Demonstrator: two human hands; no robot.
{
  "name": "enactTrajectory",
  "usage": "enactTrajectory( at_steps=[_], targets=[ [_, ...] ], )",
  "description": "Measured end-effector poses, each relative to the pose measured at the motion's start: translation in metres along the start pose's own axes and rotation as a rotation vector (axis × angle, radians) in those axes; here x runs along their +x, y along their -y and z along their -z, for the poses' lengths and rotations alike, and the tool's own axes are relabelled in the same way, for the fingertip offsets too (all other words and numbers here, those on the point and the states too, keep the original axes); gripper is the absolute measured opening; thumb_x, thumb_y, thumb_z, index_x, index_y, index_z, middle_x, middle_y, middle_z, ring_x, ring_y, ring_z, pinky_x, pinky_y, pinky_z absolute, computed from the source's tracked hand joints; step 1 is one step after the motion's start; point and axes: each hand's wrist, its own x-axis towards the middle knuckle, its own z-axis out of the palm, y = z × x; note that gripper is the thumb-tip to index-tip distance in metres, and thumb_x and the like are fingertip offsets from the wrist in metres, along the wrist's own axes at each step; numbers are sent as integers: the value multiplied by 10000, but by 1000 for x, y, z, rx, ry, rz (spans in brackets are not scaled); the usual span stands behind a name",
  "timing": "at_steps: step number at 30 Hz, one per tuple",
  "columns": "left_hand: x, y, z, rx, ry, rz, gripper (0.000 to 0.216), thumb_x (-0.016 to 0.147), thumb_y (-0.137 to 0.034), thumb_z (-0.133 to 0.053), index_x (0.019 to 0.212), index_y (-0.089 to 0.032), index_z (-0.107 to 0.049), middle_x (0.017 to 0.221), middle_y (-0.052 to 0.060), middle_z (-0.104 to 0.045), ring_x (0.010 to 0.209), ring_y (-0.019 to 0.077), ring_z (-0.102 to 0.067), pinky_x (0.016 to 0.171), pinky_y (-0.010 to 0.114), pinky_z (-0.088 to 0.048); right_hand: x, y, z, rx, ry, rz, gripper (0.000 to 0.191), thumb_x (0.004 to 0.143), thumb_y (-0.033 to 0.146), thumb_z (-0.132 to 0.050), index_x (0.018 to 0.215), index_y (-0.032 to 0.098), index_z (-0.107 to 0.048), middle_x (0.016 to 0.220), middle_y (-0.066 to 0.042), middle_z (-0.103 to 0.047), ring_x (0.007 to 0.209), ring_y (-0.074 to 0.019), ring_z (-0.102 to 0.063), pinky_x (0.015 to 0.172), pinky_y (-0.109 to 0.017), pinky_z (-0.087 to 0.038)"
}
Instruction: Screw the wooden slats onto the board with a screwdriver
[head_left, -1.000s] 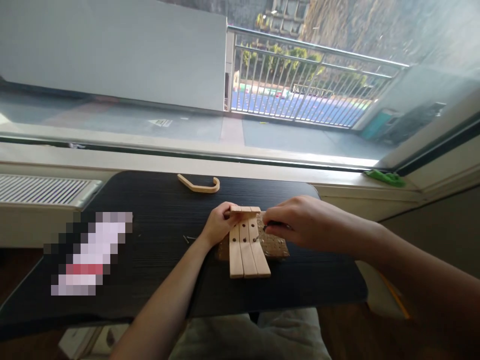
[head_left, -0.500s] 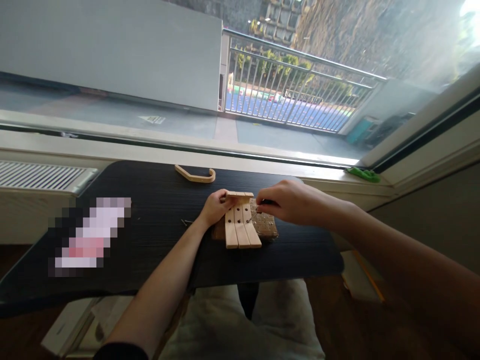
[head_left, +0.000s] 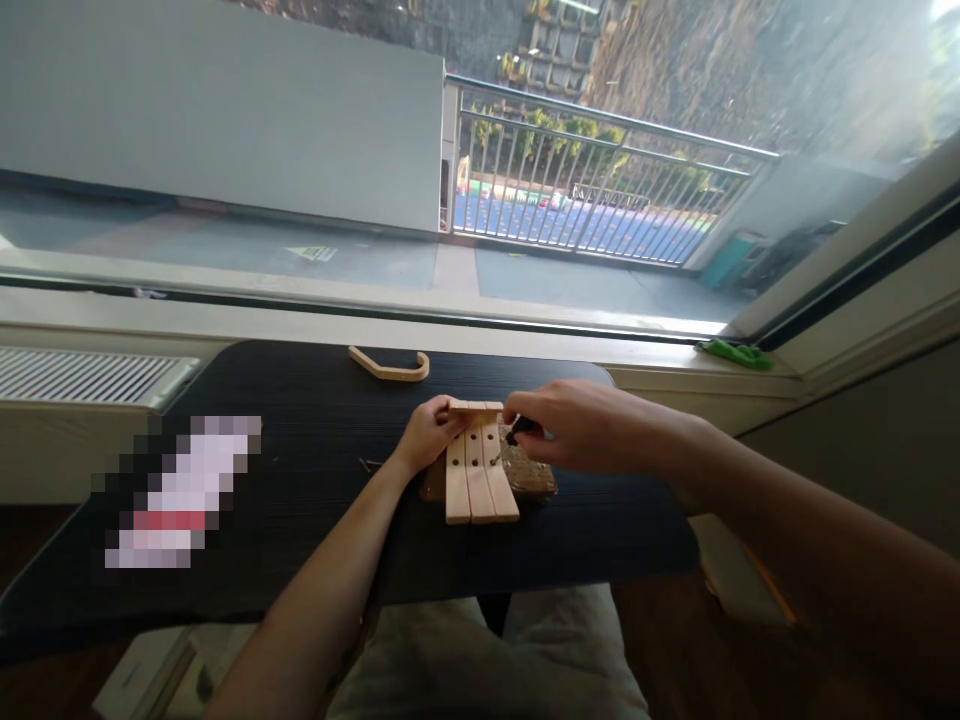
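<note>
Holding slatted wooden piece by its far end: left hand, closed. Right of piece, right hand grips black-handled tool.

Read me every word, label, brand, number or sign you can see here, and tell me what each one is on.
No text is readable.
Triangular floor marking outside: any lettering is too small and blurred.
Pixelated patch on the black table: masked, unreadable.
Slatted wooden piece and screwdriver: no lettering visible.
</note>
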Motion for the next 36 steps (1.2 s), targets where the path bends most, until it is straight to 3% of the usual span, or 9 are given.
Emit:
enactTrajectory(
  at_steps=[7, 13, 24, 30, 36],
  targets=[
    [-3, -5, 2, 99, 10, -31, 349, 725, -452, -725, 866, -144, -640, 852, 53, -680, 784, 188, -639, 692, 280, -522, 2, -8, 9, 11, 35, 54, 123, 890, 186, -445, 946, 158, -551, 802, -53, -670, 574, -143, -513, 511, -311, -236],
    [-4, -6, 2, 161, -18, -20, 335, 746, -438, -713, 902, -147, -656, 825, 44, -680, 753, 182, -633, 666, 272, -515, 2, -11, 4, 63, -2, 80, 129, 905, 125, -452, 966, 155, -562, 862, -50, -652, 637, -140, -539, 548, -305, -286],
    [-2, -1, 3, 135, -11, -32, 359, 725, -457, -718, 872, -138, -646, 813, 47, -676, 730, 179, -625, 645, 270, -509, -2, 4, 13, 1, 71, 5, 139, 939, 203, -460, 1003, 145, -568, 712, -37, -640, 534, -129, -467, 486, -307, -205],
    [-2, -2, 2, 119, -2, -42, 332, 729, -443, -720, 846, -142, -638, 814, 42, -662, 738, 175, -625, 658, 266, -514, 0, 0, 7, 28, 33, -6, 138, 953, 226, -443, 975, 152, -558, 738, -55, -662, 552, -125, -488, 501, -309, -211],
    [-2, -3, 3, 135, 3, -34, 341, 737, -454, -720, 861, -148, -638, 837, 47, -674, 762, 185, -635, 666, 272, -520, -1, 3, 10, -34, 86, 1, 133, 946, 231, -486, 982, 146, -582, 722, -53, -653, 535, -137, -487, 480, -314, -217]
  ],
)
